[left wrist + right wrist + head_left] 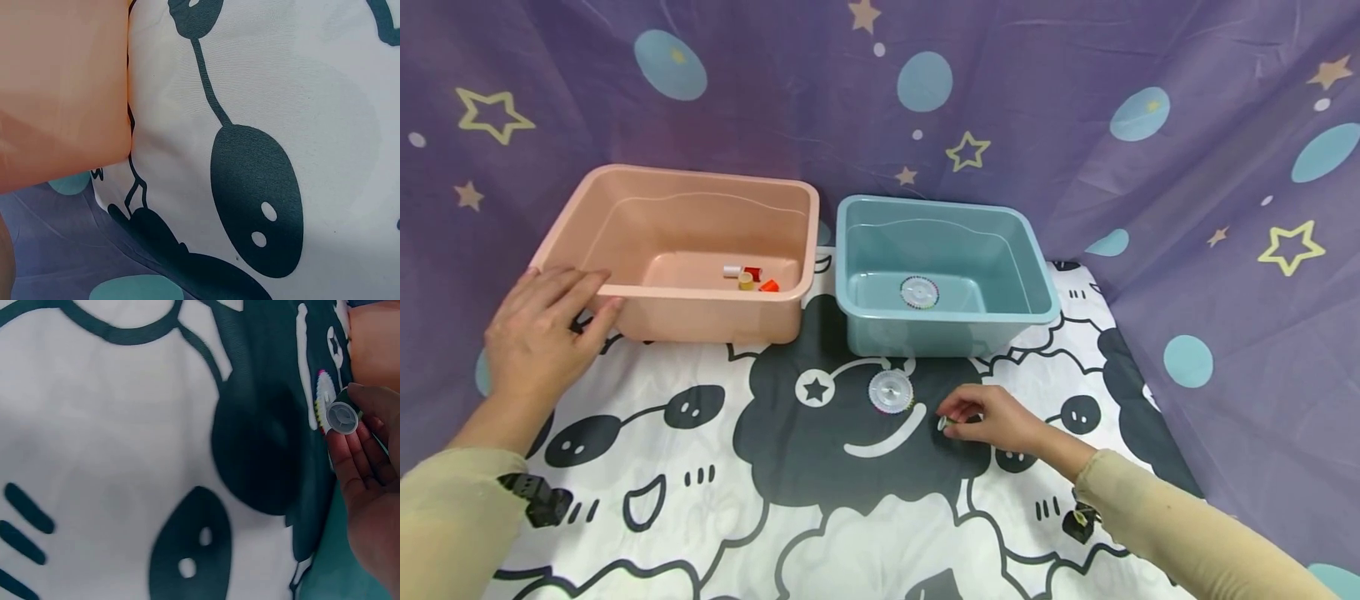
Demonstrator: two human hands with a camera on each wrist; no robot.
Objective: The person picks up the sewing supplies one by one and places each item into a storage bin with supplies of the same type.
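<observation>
My right hand (pixel 992 417) pinches a small dark-green thread spool (pixel 344 415) between thumb and fingers, its pale round end showing in the right wrist view. Just left of that hand, a clear wheel of colored-head pins (pixel 891 392) lies on the sheep-print cloth. My left hand (pixel 542 329) holds the near left corner of the pink bin (pixel 715 321), fingers over the rim and thumb along the outer front wall. Inside this bin lie several small spools, among them a red spool (pixel 753 272) and a yellow spool (pixel 746 282).
A blue bin (pixel 940 333) stands right of the pink one, with another pin wheel (pixel 920 292) on its floor. Both bins back onto a purple star-print curtain (pixel 790 100), which also runs along the right side. The printed cloth (pixel 880 550) covers the surface in front.
</observation>
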